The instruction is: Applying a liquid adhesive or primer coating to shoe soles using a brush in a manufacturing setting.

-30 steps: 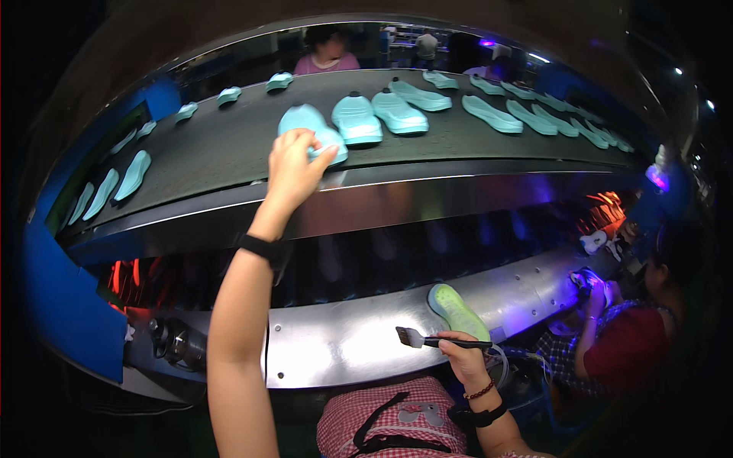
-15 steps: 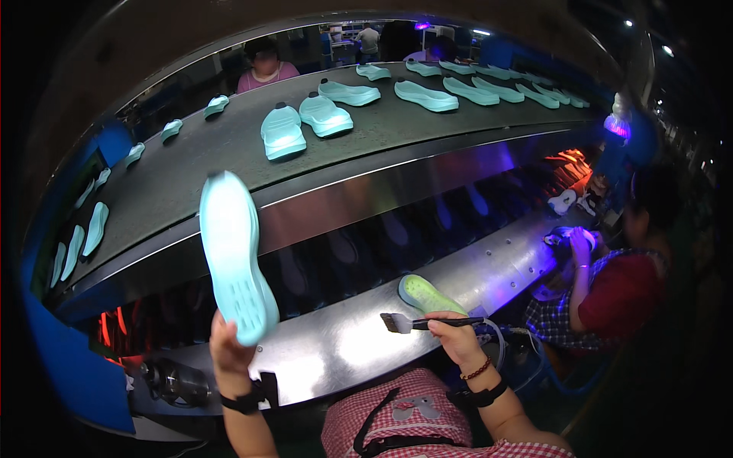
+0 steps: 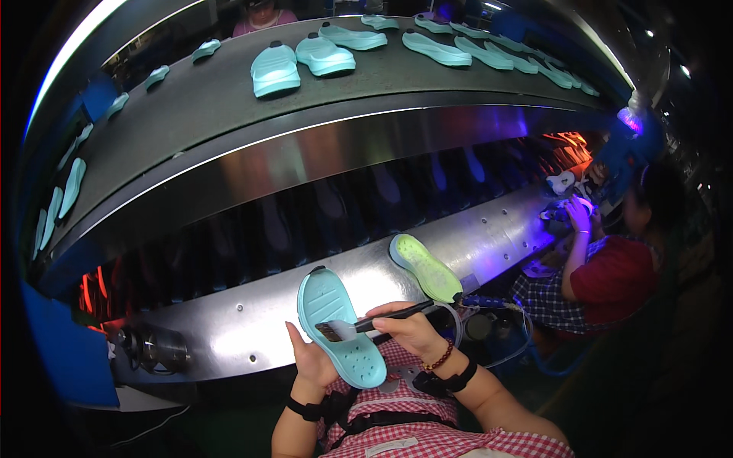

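A turquoise shoe sole [image 3: 333, 295] rests in my left hand [image 3: 313, 360], its hollow inner side turned up. My left thumb stands up beside the sole's edge, while the fingers pass under it and are hidden. My right hand [image 3: 408, 330] grips the dark handle of a flat brush [image 3: 336, 330]. The brush's bristles lie against the inside of the sole, near its middle. Just beyond my right hand, a yellow-green sole [image 3: 427, 267] lies on the metal ledge [image 3: 206, 324].
Turquoise soles [image 3: 275, 72] stand spaced along a dark conveyor belt [image 3: 206, 107] across the far side. Under it, a dark lower level carries more soles, with an orange glow at both ends. At right, a co-worker [image 3: 611, 282] handles a shoe under purple light. A dark cylindrical object [image 3: 156, 349] sits at left.
My left hand has brought the turquoise sole down from beside the belt to in front of me, inner side now up. My right hand has moved the brush left onto it.
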`<state>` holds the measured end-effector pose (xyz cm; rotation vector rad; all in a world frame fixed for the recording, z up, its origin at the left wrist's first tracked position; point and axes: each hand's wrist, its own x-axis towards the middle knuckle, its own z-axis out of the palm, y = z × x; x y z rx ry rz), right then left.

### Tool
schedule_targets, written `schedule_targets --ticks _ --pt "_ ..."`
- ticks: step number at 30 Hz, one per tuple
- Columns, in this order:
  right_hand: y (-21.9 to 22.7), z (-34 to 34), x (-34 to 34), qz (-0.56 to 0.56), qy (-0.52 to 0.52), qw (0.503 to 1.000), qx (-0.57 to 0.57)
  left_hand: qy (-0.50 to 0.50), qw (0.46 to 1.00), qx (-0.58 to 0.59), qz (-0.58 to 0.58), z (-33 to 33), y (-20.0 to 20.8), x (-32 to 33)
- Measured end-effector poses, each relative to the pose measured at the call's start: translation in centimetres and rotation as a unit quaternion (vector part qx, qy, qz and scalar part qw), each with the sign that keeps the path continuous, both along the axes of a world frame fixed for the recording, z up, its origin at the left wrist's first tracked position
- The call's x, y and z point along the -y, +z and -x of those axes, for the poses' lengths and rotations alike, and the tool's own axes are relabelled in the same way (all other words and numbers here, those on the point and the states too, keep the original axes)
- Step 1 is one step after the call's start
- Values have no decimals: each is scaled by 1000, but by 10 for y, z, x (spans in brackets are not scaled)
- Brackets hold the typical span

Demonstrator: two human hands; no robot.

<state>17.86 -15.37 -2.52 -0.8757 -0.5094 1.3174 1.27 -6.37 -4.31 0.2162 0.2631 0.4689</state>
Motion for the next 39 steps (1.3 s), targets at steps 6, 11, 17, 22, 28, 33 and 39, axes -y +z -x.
schedule_targets --ticks 6,11,17,22,28,33,39 --pt "2 10 -9 -6 14 1000 -7 59 997 -43 19 0 2 3" --pt "-5 8 -6 12 11 1000 -6 17 1000 4 -1 0 -3 4" --pt "7 5 -21 25 -26 999 -5 19 1000 -3 -2 -5 2 2" --pt "2 7 -30 21 -38 999 2 16 1000 -11 -7 -3 9 4" --pt "-2 7 -37 40 -49 998 26 29 1000 -11 -4 -3 15 7" --pt "6 5 -51 57 -68 995 50 38 999 -1 -5 -7 12 4" --pt "24 12 -58 29 -43 980 192 83 996 -32 -20 -13 -4 2"
